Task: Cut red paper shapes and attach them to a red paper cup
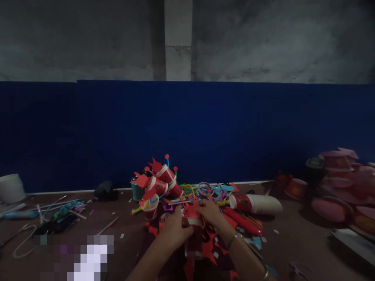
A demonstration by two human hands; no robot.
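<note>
In front of me a red paper cup [193, 238] with white bands lies pointing away, a red paper cutout [191, 209] with spiky edges at its far end. My left hand [174, 229] is closed around the cup's left side, the thumb across it. The fingers of my right hand [211, 214] are bent and pinch the right edge of the cutout; the fingertips are partly hidden. Just beyond my hands stand decorated red cups [158, 186] with red cutouts and straws fixed to them. Red paper scraps [209, 248] lie beneath my hands.
A stack of white-and-red cups [258, 204] lies on its side at right, near a red tube-like pouch [243, 221]. Pink and red cup crafts [340, 187] pile up far right. Straws and pipe cleaners [68, 208] lie left, near a white roll [12, 189]. A blue panel [205, 128] borders the table.
</note>
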